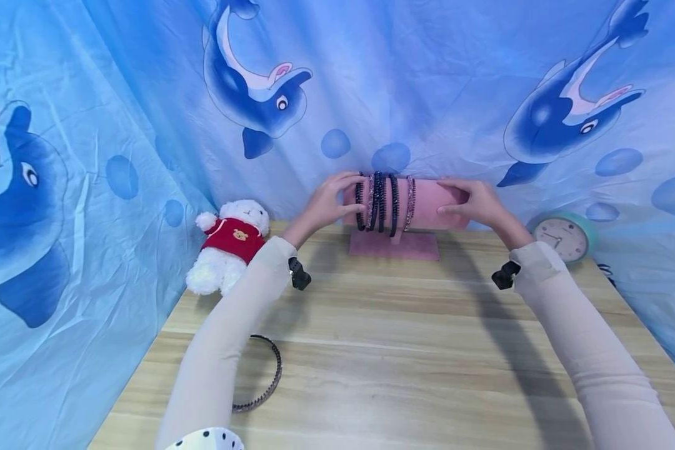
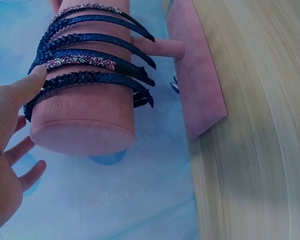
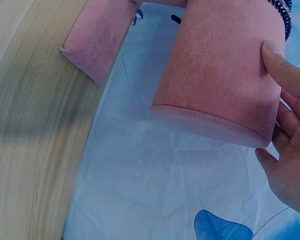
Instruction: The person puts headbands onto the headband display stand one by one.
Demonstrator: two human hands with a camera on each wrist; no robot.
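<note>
A pink velvety headband stand (image 1: 427, 206) stands at the back of the table, its cylinder lying sideways on a short post above a flat base (image 1: 365, 245). Several dark and glittery headbands hang over its left half. My left hand (image 1: 329, 200) is at the left end, thumb and forefinger pinching the outermost dark beaded headband (image 2: 82, 78); its other fingers are spread behind in the left wrist view. On the right end, my right hand (image 1: 475, 199) holds the bare part of the cylinder (image 3: 215, 80), thumb in front and fingers behind.
One more dark headband (image 1: 278, 369) lies on the wooden table (image 1: 399, 350) by the left sleeve. A white plush toy (image 1: 210, 269) in a red sweater sits at the left back, and a mint-green clock (image 1: 582, 234) stands at the right. Blue dolphin-print curtains (image 1: 439, 94) surround the table.
</note>
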